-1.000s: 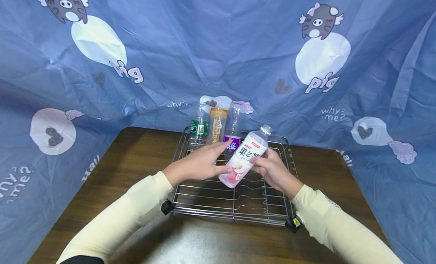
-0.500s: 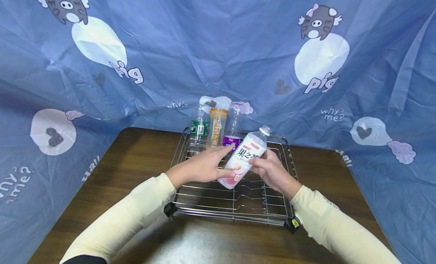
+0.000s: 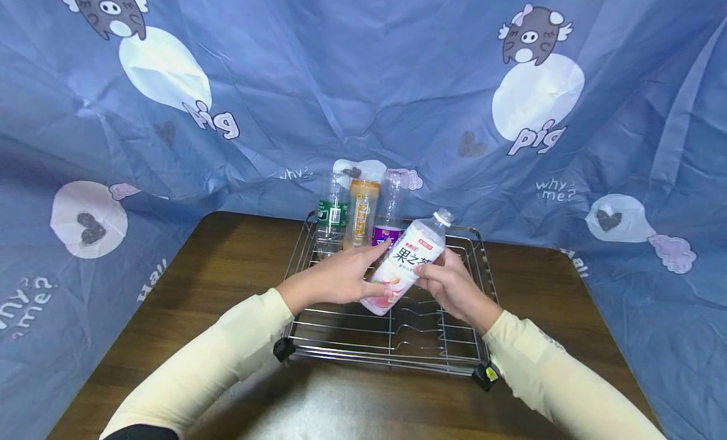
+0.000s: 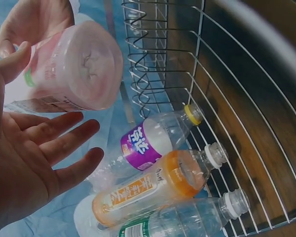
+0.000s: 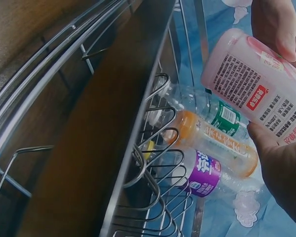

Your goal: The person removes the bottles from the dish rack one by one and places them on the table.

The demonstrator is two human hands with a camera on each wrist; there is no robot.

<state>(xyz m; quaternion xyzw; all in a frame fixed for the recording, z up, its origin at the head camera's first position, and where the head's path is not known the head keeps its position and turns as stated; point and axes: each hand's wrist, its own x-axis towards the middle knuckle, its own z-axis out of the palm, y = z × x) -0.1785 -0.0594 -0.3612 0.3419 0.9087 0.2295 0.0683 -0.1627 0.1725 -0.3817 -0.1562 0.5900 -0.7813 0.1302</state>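
While a blue printed cloth [image 3: 363,80] hangs behind everything, a dark, wood-patterned worktop [image 3: 545,314] spreads in front of it, and on that stands a wire rack [image 3: 389,360]. Two pale sleeves [image 3: 221,345] reach in over the near part of the rack from either side, angled towards each other. Between them is the pink-labelled bottle [image 3: 404,263], held above the wires and tilted, its base low to the left and its neck high to the right. I judge the step in hand to be steadying and turning this bottle; the next move, if it is to match its neighbours, would call for tipping it neck-down and bringing it in beside them. Those neighbours, a green-labelled bottle [image 3: 332,213], an orange bottle [image 3: 360,216] and a purple-labelled bottle [image 3: 387,233], stand close together at the back of the rack, necks downward. The right hand [image 3: 454,285] grips the pink-labelled bottle around its middle, thumb across the front and fingers behind. The left hand [image 3: 335,279] is spread wide at the lower end, fingers straight and thumb along the label; how firmly it presses, I cannot tell. Smallest, a yellow cap [image 4: 191,114] shows on the purple-labelled bottle
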